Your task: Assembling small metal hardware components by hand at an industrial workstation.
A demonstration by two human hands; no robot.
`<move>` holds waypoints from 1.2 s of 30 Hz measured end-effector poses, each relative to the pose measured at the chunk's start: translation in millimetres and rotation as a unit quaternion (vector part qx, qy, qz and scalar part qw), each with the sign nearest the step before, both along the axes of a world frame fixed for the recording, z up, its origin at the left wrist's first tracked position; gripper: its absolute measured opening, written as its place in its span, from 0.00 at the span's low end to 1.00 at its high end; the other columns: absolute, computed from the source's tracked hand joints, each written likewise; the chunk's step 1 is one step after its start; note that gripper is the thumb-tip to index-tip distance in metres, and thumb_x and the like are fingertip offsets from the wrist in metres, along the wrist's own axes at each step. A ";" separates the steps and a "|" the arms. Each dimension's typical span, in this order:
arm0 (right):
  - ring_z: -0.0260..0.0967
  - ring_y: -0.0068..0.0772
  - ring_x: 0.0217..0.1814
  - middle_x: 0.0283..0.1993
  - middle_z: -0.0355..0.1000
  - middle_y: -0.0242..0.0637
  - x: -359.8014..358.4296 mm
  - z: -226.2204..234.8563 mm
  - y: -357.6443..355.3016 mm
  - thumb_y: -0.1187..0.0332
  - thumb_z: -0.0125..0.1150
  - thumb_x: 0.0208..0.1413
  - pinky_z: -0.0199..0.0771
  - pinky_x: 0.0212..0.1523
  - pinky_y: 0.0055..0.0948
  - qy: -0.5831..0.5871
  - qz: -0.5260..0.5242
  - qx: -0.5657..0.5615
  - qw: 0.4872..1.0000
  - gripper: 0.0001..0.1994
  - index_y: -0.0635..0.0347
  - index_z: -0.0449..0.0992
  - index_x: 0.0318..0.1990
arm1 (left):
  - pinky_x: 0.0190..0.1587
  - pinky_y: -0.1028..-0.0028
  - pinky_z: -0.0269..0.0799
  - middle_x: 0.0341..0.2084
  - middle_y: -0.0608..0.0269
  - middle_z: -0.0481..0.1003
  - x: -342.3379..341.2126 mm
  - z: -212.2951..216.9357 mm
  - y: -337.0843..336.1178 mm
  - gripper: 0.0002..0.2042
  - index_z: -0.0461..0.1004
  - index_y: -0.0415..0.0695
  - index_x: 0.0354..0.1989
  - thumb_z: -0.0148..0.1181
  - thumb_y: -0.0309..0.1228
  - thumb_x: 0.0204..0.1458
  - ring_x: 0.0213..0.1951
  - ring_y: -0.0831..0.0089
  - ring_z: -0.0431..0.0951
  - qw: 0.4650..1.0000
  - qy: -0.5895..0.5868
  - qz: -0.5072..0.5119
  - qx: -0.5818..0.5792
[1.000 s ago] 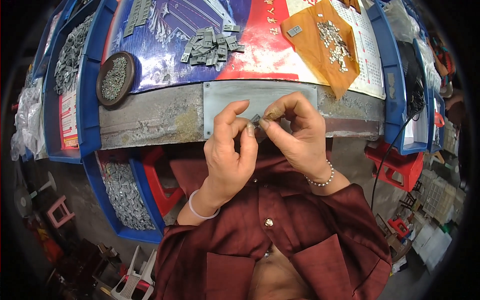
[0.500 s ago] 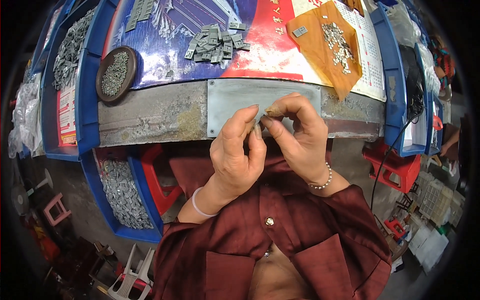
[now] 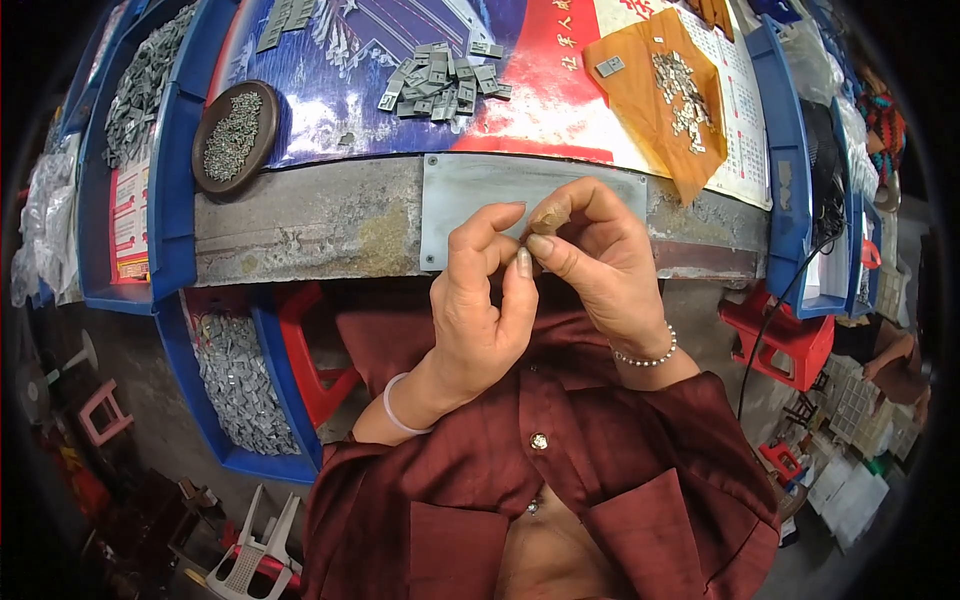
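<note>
My left hand (image 3: 484, 300) and my right hand (image 3: 608, 262) meet fingertip to fingertip over the near edge of the bench. Both are closed in a pinch, thumb against forefinger. Whatever sits between the tips is too small and too covered to make out. A tan wrap (image 3: 551, 216) shows on my right forefinger. Just beyond them lies a grey metal plate (image 3: 462, 190) fixed to the bench edge. Farther off is a heap of small grey rectangular pieces (image 3: 440, 85). To the right, tiny silvery parts (image 3: 683, 95) lie on an orange-brown sheet (image 3: 628, 95).
A dark round dish (image 3: 262, 150) of tiny metal parts stands at left. Blue bins (image 3: 176, 240) flank the bench on the left, and another blue bin (image 3: 790, 150) on the right. Below the bench hangs a blue tray (image 3: 245, 385) of grey pieces. Red stools (image 3: 775, 340) stand nearby.
My fingertips have drawn closer together, the right thumb now covering more of the pinch. The view has shifted slightly. More of another person's arm shows at the far right.
</note>
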State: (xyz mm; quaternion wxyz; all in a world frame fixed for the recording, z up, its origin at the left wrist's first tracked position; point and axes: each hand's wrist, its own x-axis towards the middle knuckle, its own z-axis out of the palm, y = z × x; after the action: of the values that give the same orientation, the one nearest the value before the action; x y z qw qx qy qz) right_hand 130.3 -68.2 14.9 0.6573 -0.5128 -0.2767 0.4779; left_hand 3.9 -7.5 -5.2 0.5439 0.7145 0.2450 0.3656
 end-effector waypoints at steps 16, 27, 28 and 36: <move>0.65 0.18 0.39 0.39 0.67 0.30 -0.9 -1.0 0.0 0.74 0.56 0.58 0.69 0.39 0.19 0.122 -0.030 0.006 0.992 0.07 0.62 0.67 0.43 | 0.28 0.76 0.69 0.27 0.55 0.72 5.5 2.8 -3.2 0.19 0.60 0.32 0.52 0.50 0.14 0.50 0.23 0.74 0.72 0.998 -0.034 0.029 -0.040; 0.64 0.15 0.37 0.37 0.66 0.29 -12.3 -6.6 2.4 0.77 0.56 0.57 0.67 0.38 0.17 -0.100 -0.067 0.010 0.993 0.08 0.63 0.66 0.42 | 0.27 0.73 0.70 0.26 0.55 0.73 8.6 -4.0 -4.3 0.20 0.61 0.32 0.52 0.51 0.14 0.49 0.23 0.70 0.73 0.995 -0.013 0.064 0.075; 0.63 0.15 0.37 0.37 0.66 0.29 -10.9 -6.3 3.0 0.77 0.56 0.57 0.67 0.38 0.17 -0.101 -0.056 -0.002 0.993 0.08 0.63 0.66 0.42 | 0.27 0.73 0.69 0.25 0.55 0.73 7.0 -0.9 -3.9 0.20 0.61 0.32 0.53 0.51 0.14 0.49 0.23 0.70 0.73 0.998 -0.011 0.052 0.031; 0.63 0.16 0.36 0.37 0.66 0.30 -13.0 -7.7 2.1 0.77 0.54 0.57 0.67 0.37 0.17 -0.197 -0.059 0.016 0.979 0.08 0.64 0.65 0.43 | 0.33 0.83 0.63 0.21 0.64 0.69 8.9 -5.7 -4.9 0.21 0.55 0.35 0.56 0.48 0.16 0.53 0.25 0.82 0.67 0.995 -0.002 0.043 0.086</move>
State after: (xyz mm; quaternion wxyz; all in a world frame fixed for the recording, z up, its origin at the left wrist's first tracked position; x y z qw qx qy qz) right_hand 117.3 -66.1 7.2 0.6252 -0.6015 -0.3775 0.3237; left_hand 12.8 -12.4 -11.0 0.4646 0.7469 0.2420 0.4095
